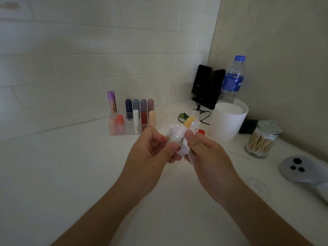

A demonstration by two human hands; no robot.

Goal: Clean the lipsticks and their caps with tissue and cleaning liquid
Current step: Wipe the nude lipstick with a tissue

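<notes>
Held above the counter, the left hand pinches the yellow-tipped lipstick by its base, steadying it while the right hand presses white tissue around its barrel to wipe it.

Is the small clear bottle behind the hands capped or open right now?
Open. The small clear plastic bottle shows a bare threaded neck with no cap, and a small red cap lies on the white counter beside it.

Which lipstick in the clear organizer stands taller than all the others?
The metallic purple-to-pink lipstick at the organizer's back left corner. It is slim, shiny and rises above the four rounded matte tubes lined up to its right.
</notes>
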